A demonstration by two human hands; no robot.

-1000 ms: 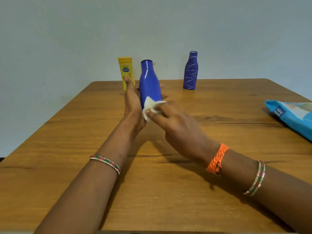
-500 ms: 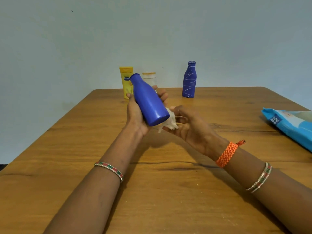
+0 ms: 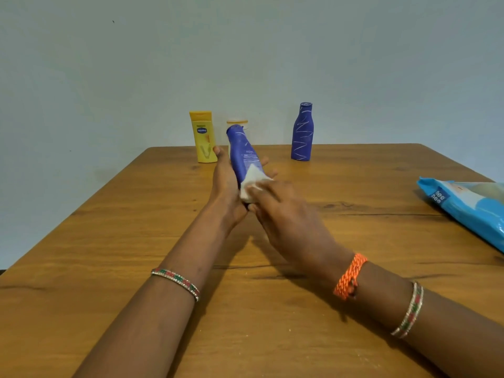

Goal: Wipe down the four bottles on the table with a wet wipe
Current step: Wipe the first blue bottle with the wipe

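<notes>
My left hand (image 3: 226, 186) grips a plain blue bottle (image 3: 242, 154), tilted with its cap pointing away from me, above the table. My right hand (image 3: 283, 216) presses a white wet wipe (image 3: 252, 184) against the lower part of that bottle. At the far edge stand a yellow lotion bottle (image 3: 204, 137), a pale bottle with an orange-rimmed cap (image 3: 237, 123) mostly hidden behind the held one, and a blue bottle with white streaks (image 3: 302, 133).
The wooden table (image 3: 136, 241) fills the lower view, with a plain wall behind it. A blue pack of wet wipes (image 3: 463, 208) lies at the right edge.
The blue bottle was upright, then swung with its base toward me; now its label side faces up and my right hand has brought the wipe back onto its lower body.
</notes>
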